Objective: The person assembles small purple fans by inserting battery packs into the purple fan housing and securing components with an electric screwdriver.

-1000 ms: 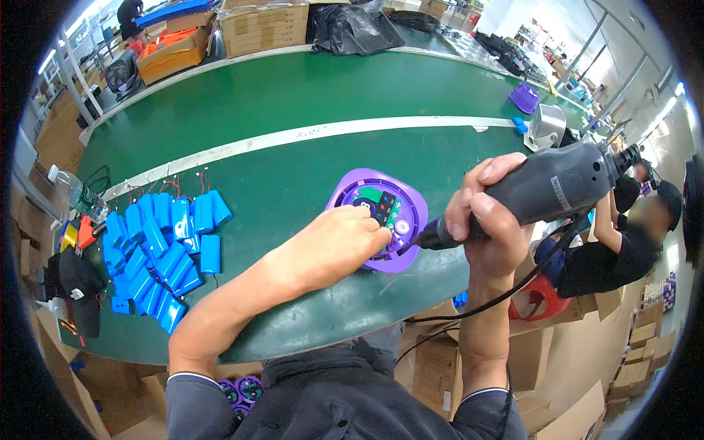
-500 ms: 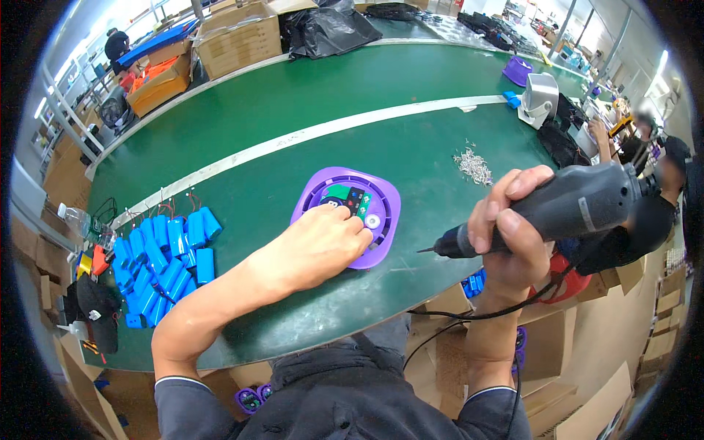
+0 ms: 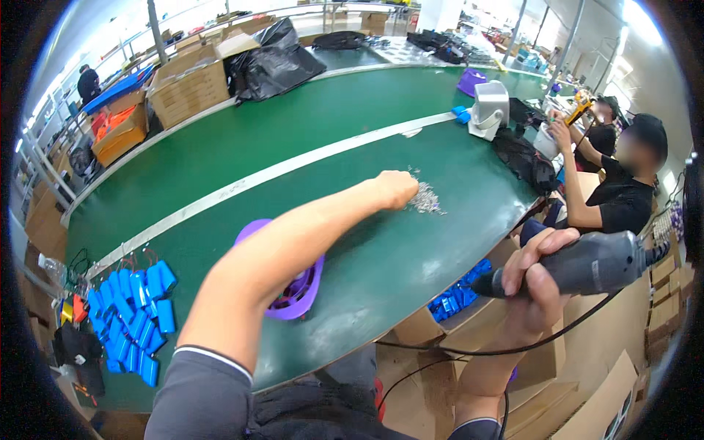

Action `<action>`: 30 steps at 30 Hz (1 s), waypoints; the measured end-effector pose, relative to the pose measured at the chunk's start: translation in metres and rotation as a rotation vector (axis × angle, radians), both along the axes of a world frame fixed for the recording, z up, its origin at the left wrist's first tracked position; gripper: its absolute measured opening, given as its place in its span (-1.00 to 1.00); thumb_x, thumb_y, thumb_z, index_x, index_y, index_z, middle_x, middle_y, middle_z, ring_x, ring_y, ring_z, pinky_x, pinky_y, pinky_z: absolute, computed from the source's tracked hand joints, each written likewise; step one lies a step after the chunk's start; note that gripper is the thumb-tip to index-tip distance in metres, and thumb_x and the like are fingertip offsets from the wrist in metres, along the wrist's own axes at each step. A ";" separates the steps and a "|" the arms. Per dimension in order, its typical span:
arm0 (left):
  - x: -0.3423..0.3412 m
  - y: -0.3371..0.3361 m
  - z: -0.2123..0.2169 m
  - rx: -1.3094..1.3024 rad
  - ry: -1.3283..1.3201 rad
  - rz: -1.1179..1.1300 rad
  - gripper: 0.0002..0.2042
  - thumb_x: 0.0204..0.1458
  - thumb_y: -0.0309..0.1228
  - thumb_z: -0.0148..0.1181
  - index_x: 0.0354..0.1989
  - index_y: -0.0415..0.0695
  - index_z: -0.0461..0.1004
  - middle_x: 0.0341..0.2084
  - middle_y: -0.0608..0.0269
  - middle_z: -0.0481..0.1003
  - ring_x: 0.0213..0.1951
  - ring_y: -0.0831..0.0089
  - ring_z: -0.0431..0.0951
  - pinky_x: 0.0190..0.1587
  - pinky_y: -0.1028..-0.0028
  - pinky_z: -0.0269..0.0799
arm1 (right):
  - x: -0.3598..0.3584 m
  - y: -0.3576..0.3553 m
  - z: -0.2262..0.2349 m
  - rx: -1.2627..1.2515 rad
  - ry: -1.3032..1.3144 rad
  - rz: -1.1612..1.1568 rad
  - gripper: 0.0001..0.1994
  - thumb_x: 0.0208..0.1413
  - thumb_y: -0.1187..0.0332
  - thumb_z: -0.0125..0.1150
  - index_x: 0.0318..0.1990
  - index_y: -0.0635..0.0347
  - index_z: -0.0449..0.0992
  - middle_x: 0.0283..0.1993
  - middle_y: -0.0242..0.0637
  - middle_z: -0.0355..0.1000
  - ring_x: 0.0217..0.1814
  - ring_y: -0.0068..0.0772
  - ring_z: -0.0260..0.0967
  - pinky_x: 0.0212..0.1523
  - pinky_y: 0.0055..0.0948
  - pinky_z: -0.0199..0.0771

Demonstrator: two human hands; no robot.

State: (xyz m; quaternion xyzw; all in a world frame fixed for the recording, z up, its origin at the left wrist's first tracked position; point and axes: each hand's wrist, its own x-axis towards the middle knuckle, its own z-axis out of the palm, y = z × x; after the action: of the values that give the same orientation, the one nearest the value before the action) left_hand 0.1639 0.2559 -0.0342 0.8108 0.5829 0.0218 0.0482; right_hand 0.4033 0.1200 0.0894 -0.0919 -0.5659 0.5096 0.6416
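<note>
My left hand (image 3: 397, 189) reaches across the table to a pile of small silvery screws (image 3: 427, 199). Its fingers are curled down at the pile's near-left edge, and whatever they pinch is hidden. Beneath my left forearm lies a purple plastic housing (image 3: 312, 295), largely covered by the arm. My right hand (image 3: 539, 268) grips a dark corded electric screwdriver (image 3: 590, 264), held up past the table's right edge with its tip toward the left.
Blue wrapped battery packs (image 3: 132, 315) are heaped at the table's left. More blue packs fill a carton (image 3: 419, 327) below the right edge. A grey-white device (image 3: 489, 110) and a purple bowl-shaped part (image 3: 471, 82) stand far right. A co-worker (image 3: 623, 183) sits on the right.
My left hand has left the purple housing and moved forward and right to the screw pile. The view has shifted right. My right hand still holds the electric screwdriver.
</note>
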 end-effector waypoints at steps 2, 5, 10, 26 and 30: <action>0.009 0.020 -0.003 0.014 0.033 0.016 -0.88 -0.21 -0.47 0.07 -0.44 -0.10 0.49 -0.46 0.04 0.51 -0.34 0.07 0.52 -0.30 0.21 0.44 | 0.007 0.004 -0.001 -0.023 -0.001 -0.026 -0.68 -0.24 0.47 0.21 -0.28 0.26 0.26 -0.53 -0.22 0.24 -0.74 -0.51 0.14 -0.72 -0.60 0.22; 0.011 0.030 0.005 -0.109 -0.008 0.025 -0.77 -0.22 -0.50 0.07 -0.31 -0.06 0.48 -0.39 0.03 0.51 -0.24 0.09 0.51 -0.23 0.21 0.43 | 0.014 0.008 -0.003 0.035 -0.101 0.022 -0.67 -0.15 0.47 0.13 -0.21 0.25 0.17 -0.42 -0.20 0.20 -0.74 -0.52 0.11 -0.69 -0.61 0.22; -0.043 -0.016 0.057 0.016 -0.189 -0.004 -0.67 -0.16 -0.54 0.04 -0.13 -0.10 0.45 -0.35 -0.01 0.52 -0.25 0.14 0.53 -0.19 0.28 0.44 | 0.004 0.015 -0.005 0.045 -0.136 0.061 -0.65 -0.16 0.43 0.15 -0.21 0.26 0.17 -0.42 -0.20 0.20 -0.73 -0.53 0.11 -0.70 -0.61 0.21; -0.101 -0.287 0.090 -0.103 -0.130 -0.008 -0.29 -0.23 -0.31 0.31 0.17 -0.15 0.16 0.07 -0.01 0.26 0.12 0.07 0.22 0.17 0.24 0.16 | -0.053 -0.034 -0.003 0.024 -0.296 0.261 -0.68 -0.15 0.42 0.15 -0.24 0.26 0.20 -0.45 -0.22 0.22 -0.71 -0.53 0.15 -0.67 -0.59 0.24; -0.105 -0.287 0.084 -0.076 -0.115 -0.025 -0.25 -0.25 -0.29 0.32 0.19 -0.16 0.12 0.08 -0.03 0.25 0.15 0.05 0.20 0.18 0.22 0.14 | -0.059 -0.046 -0.003 -0.007 -0.291 0.247 -0.69 -0.15 0.44 0.14 -0.24 0.27 0.20 -0.46 -0.22 0.22 -0.72 -0.52 0.15 -0.67 -0.59 0.25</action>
State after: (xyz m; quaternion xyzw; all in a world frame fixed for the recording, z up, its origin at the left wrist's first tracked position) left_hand 0.0586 -0.0306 0.0496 0.8132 0.5693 0.0455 0.1123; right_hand 0.3439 0.0741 0.0863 -0.0969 -0.6579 0.5678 0.4851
